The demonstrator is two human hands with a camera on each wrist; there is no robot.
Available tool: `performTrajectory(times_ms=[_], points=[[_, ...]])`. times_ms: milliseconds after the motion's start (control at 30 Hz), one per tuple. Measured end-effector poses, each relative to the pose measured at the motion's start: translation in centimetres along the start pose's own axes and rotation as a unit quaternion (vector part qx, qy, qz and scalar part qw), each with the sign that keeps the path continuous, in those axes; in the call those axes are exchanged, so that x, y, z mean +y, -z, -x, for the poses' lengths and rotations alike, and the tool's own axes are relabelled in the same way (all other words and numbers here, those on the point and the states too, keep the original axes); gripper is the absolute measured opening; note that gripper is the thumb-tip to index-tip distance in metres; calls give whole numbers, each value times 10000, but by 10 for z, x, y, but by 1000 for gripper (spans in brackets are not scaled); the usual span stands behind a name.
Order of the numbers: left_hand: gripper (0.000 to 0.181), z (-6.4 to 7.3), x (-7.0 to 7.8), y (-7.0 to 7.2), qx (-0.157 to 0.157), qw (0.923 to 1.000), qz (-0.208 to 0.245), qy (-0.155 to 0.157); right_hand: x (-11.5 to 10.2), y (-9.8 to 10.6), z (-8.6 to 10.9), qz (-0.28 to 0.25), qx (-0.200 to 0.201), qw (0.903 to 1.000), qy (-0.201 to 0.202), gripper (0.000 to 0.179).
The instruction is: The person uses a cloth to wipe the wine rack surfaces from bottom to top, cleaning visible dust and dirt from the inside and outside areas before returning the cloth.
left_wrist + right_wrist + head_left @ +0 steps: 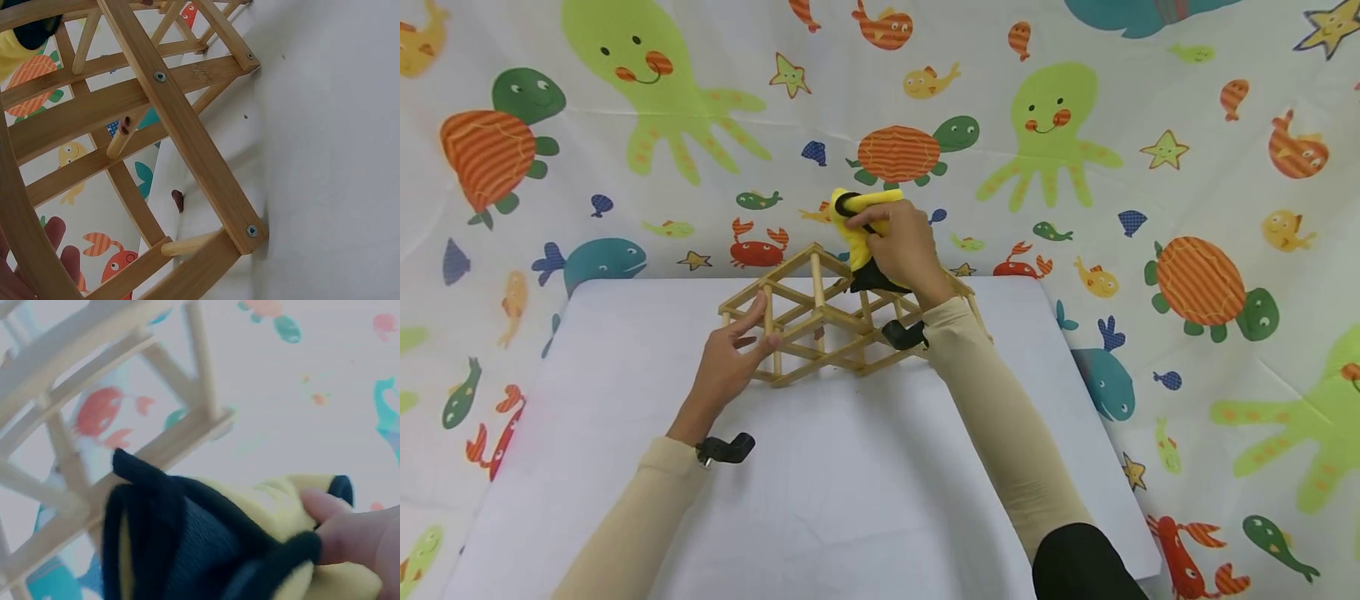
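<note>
Tons of room up front: a hand could come in low over the table (850,483) between the sleeves (992,417). The rack (822,315) blocks the middle, apart from the openings in it. Right hand (904,246) and cloth (856,250) crowd the top, left hand (730,358) takes up the left end, curtain (865,92) walls off the back.

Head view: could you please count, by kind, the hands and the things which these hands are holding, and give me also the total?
Hands: 2 (left hand, right hand)
Wooden rack: 1, held by the left hand
Yellow and black cloth: 1, held by the right hand
Total: 4
</note>
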State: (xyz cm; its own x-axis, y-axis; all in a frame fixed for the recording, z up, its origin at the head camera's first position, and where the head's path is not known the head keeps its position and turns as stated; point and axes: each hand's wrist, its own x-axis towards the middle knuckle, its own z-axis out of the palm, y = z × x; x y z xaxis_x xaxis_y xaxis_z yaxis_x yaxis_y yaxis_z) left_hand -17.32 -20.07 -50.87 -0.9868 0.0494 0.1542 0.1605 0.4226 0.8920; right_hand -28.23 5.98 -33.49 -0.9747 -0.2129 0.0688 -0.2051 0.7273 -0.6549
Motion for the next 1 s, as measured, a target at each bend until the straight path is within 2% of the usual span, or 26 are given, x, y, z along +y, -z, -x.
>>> performTrajectory(times_ms=[67,233,300,367,467,500,567,633,700,767,867,933,1000], points=[[72,1,0,2,26,10000,10,74,0,-6,-8,274,-139,9992,-262,34],[70,1,-3,2,64,9998,131,166,7,-23,-17,447,-970,9929,-528,38],[70,1,-2,1,20,9998,154,111,10,-26,-18,204,-1183,9913,-531,40],[70,1,-1,0,-20,9998,169,51,12,-24,-18,-251,-1314,9896,-521,40],[70,1,0,0,-24,9998,186,14,13,-19,-19,-1060,-1215,9861,-396,39],[70,1,1,0,-16,9998,195,6,13,-18,-20,-1136,-1104,9867,-354,40],[70,0,1,1,6,9998,205,13,13,-16,-21,-956,-824,9912,-393,38],[70,-1,0,1,18,9998,208,13,14,-17,-22,-527,-676,9949,-538,37],[71,0,1,1,-8,9998,210,11,13,-21,-23,5,-739,9956,-579,37],[71,0,1,1,-28,9998,214,6,11,-23,-22,94,-906,9948,-464,37],[71,0,0,1,-54,9997,221,12,5,-24,-21,-466,-1042,9934,-56,36],[71,0,0,0,-33,9997,227,25,-1,-21,-20,-1028,-1029,9892,169,38],[71,1,-1,0,27,9997,223,69,-8,-19,-20,-1326,-946,9856,444,40]])
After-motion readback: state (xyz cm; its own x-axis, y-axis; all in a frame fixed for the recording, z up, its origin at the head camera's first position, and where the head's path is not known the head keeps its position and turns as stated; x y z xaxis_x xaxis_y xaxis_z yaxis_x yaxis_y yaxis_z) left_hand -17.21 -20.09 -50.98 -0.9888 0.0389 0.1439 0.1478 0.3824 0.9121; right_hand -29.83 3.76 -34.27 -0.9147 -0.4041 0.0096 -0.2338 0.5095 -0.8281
